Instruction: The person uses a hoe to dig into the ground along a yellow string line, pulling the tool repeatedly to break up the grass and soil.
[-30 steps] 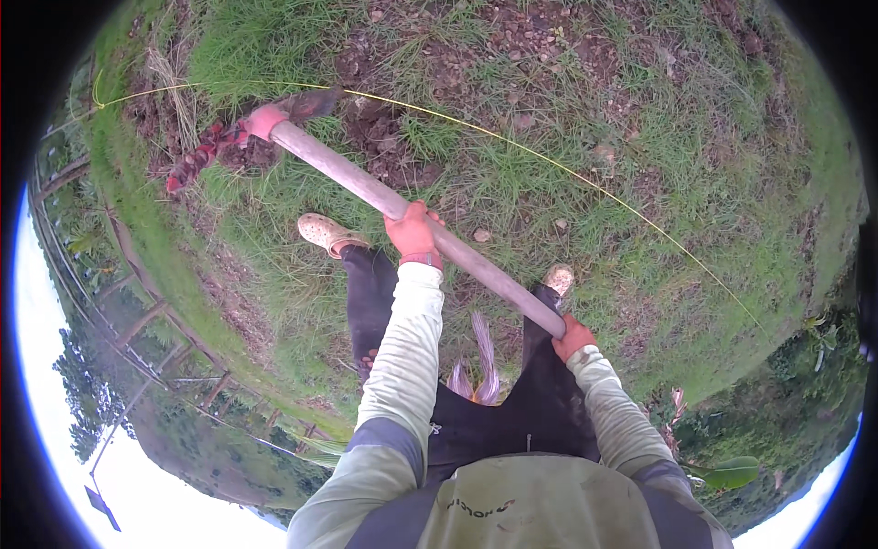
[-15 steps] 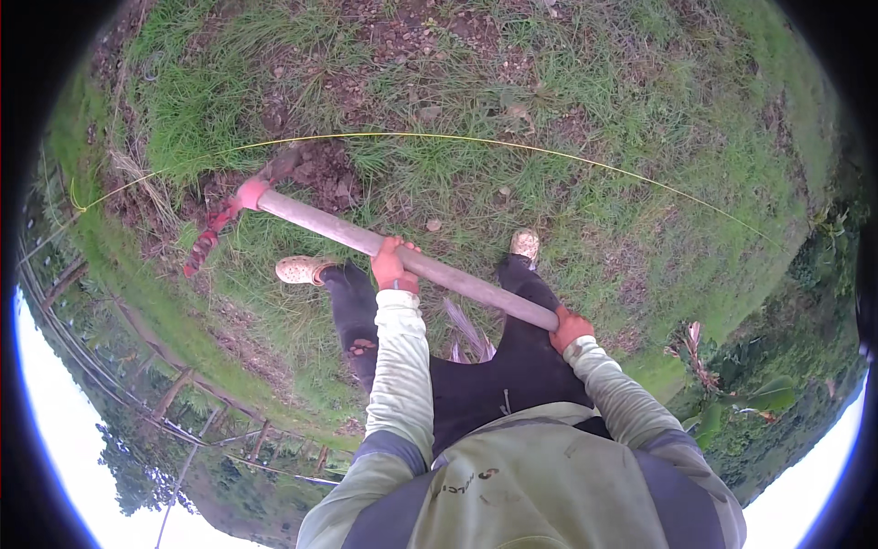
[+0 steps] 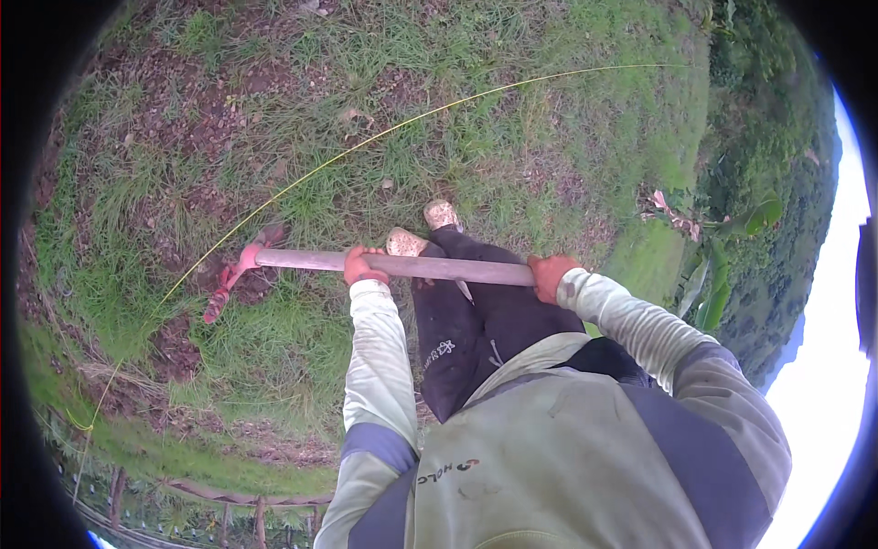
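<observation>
Both hands grip the wooden handle of a pickaxe (image 3: 315, 260), which lies nearly level across the view. Its head (image 3: 240, 263) is reddish pink, with a flat blade on the upper side and a narrower, worn arm pointing down-left. My left hand (image 3: 363, 264) is closed around the handle near its middle. At the right end of the handle, my right hand (image 3: 551, 277) is closed around it. The pickaxe head is over grass and a dark patch of dug soil (image 3: 256, 282); whether it touches the ground I cannot tell.
A thin yellow line (image 3: 347, 149) runs across the grass, passing close to the pickaxe head. My mud-spotted shoes (image 3: 407, 242) stand close together. Wooden posts (image 3: 261, 522) line the lower left edge. Broad-leaved plants (image 3: 718, 274) and a wooded slope are on the right.
The view has turned, and the pickaxe handle has gone from slanted to nearly level. My feet, wide apart before, are now close together. Both hands keep their hold.
</observation>
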The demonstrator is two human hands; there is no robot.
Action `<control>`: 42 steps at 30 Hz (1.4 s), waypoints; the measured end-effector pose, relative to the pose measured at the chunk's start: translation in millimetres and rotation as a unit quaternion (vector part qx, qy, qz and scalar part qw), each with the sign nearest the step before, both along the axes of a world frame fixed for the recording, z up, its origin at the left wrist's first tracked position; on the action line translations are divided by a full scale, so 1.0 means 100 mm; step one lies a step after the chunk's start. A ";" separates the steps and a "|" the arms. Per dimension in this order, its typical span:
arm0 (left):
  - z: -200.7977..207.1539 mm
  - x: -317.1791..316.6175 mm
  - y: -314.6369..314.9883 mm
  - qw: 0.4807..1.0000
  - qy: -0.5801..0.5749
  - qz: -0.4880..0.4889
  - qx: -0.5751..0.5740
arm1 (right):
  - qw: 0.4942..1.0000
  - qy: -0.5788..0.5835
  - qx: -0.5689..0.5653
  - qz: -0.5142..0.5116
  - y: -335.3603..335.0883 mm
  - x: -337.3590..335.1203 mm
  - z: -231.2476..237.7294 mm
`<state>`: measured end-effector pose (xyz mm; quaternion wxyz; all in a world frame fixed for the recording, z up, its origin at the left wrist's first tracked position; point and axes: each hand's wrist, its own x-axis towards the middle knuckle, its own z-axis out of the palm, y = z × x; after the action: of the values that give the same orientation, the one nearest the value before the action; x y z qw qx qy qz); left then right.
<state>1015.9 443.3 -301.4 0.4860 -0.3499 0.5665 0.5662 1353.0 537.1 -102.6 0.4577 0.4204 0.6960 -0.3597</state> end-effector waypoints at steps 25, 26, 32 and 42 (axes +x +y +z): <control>4.25 -1.15 -0.44 0.741 0.658 0.132 0.031 | 0.855 0.517 0.025 0.040 0.18 -2.30 -0.07; 4.48 -1.09 -0.36 0.713 0.686 0.144 0.006 | 0.841 0.540 0.002 0.044 0.25 -2.42 0.03; 2.29 -0.02 0.66 0.746 0.622 0.235 -0.012 | 0.878 0.465 0.086 0.070 1.35 -0.85 -1.32; -0.30 1.36 1.23 0.988 0.119 0.082 0.047 | 0.975 0.206 -0.014 0.082 1.37 0.86 -0.11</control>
<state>1151.6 565.9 -331.8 0.3828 -0.3017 0.5628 0.6676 1439.1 673.7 -113.1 0.3375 0.2726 0.8025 -0.4096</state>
